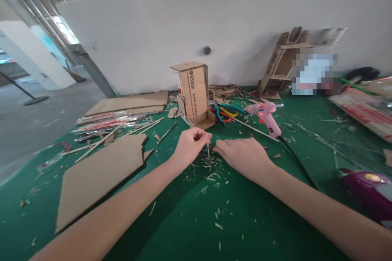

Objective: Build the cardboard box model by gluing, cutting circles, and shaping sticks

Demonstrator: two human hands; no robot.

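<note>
My left hand is closed, pinching a short thin wooden stick that points down toward the table. Beside it, my right hand is closed palm-down around a thin dark blade, whose tip meets the stick; most of this tool is hidden by the fingers. Pale wood shavings lie heaped under both hands and scattered toward me. Just beyond the hands stands an upright cardboard structure with printed lettering and a low tray-like base.
Pliers with coloured handles and a pink glue gun, its light on and cord trailing, lie to the right. A cut cardboard sheet and loose sticks are left. At back right stands a cardboard frame; a purple object is near right.
</note>
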